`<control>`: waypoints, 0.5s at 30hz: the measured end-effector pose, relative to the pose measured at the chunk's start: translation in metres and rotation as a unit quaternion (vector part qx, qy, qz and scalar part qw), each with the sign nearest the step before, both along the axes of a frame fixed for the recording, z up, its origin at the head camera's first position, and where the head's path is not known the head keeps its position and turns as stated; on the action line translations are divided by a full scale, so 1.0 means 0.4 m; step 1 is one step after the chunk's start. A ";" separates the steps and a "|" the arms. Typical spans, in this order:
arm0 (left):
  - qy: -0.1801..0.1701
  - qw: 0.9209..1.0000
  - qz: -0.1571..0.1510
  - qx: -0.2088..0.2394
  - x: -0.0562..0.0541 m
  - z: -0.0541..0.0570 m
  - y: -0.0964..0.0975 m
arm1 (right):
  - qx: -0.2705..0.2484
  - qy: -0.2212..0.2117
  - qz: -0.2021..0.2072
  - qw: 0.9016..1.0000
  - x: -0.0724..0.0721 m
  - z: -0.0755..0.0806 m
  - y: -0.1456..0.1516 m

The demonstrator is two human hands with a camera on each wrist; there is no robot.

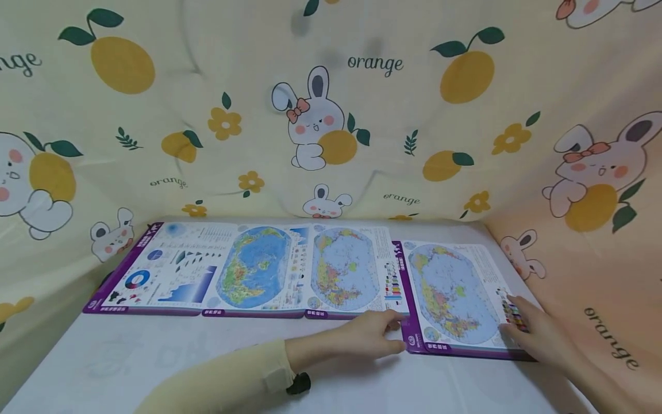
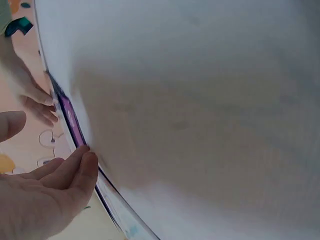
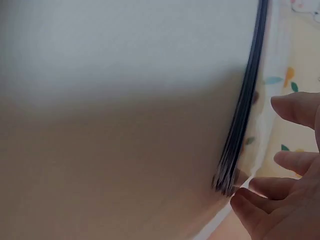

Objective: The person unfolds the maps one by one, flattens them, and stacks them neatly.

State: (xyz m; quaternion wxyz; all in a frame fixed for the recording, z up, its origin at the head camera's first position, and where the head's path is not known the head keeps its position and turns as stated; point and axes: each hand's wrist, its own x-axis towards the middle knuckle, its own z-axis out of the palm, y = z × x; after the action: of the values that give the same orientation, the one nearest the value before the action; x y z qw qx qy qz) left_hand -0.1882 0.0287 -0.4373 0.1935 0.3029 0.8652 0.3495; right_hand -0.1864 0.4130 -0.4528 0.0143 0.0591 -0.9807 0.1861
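A world map booklet (image 1: 450,293) with a purple spine lies flat on the right side of the white table. My left hand (image 1: 369,334) is at its left, fingertips by the purple spine (image 2: 72,120), thumb held apart. At the opposite edge, my right hand (image 1: 543,336) rests with spread fingers over the colored legend. Its fingertips are close to the dark layered edge (image 3: 237,135) in the right wrist view; whether they press it I cannot tell. Left of the booklet lie overlapping purple-edged sheets: two world maps (image 1: 256,267) and a chart sheet (image 1: 176,287).
White table surface (image 1: 217,345) shows in front of the sheets. Cream cloth (image 1: 248,46) printed with rabbits and oranges hangs behind and at both sides. A dark band (image 1: 298,383) sits at the left sleeve's cuff.
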 end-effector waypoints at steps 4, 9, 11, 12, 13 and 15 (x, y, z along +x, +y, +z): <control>0.024 0.999 -0.016 -0.014 0.006 0.002 0.009 | 0.032 -0.014 -0.011 0.999 0.006 -0.005 0.007; 0.003 1.000 -0.008 0.004 0.016 0.013 0.013 | 0.037 -0.034 -0.018 0.999 0.013 -0.003 0.006; -0.022 1.000 0.000 0.016 0.020 0.017 0.015 | 0.034 -0.047 -0.026 0.998 0.017 0.000 0.004; -0.035 0.999 0.004 0.023 0.022 0.017 0.015 | 0.032 -0.051 -0.030 0.998 0.018 0.002 0.002; -0.048 0.998 0.008 0.031 0.024 0.018 0.017 | 0.029 -0.057 -0.034 0.997 0.020 0.002 0.001; -0.076 0.996 0.017 0.047 0.026 0.018 0.019 | 0.020 -0.069 -0.045 0.996 0.023 0.005 -0.002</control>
State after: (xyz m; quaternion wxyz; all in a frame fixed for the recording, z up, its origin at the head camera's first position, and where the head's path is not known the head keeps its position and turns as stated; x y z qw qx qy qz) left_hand -0.1776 0.0363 -0.4302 0.2383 0.2696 0.8357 0.4149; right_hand -0.1773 0.4123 -0.4508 -0.0463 0.0023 -0.9844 0.1695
